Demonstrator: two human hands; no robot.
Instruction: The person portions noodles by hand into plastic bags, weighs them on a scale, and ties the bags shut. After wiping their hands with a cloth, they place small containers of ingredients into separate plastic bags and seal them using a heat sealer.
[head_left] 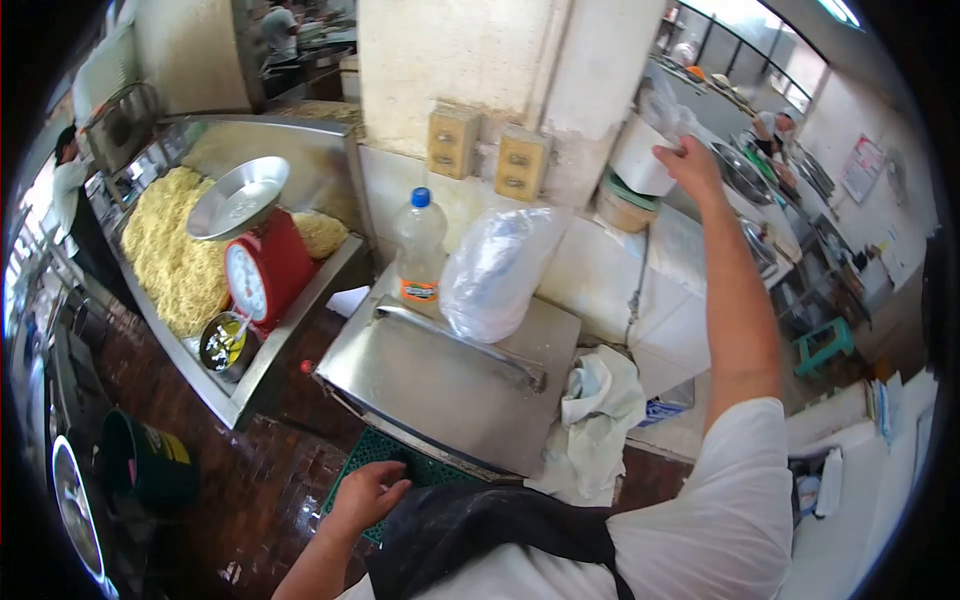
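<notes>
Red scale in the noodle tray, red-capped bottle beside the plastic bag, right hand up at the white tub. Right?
No. The head view shows the bottle has a blue cap, not red. The rest holds: red scale in the noodle tray, bottle beside the plastic bag, right hand up at the white tub.

Ahead of the left hand (365,495) the near steel surface (420,385) lies bare, but a raised bar handle (465,348) crosses it, a bottle (420,250) and plastic bag (495,275) crowd its back, and a crumpled cloth (600,410) blocks its right edge.
</notes>
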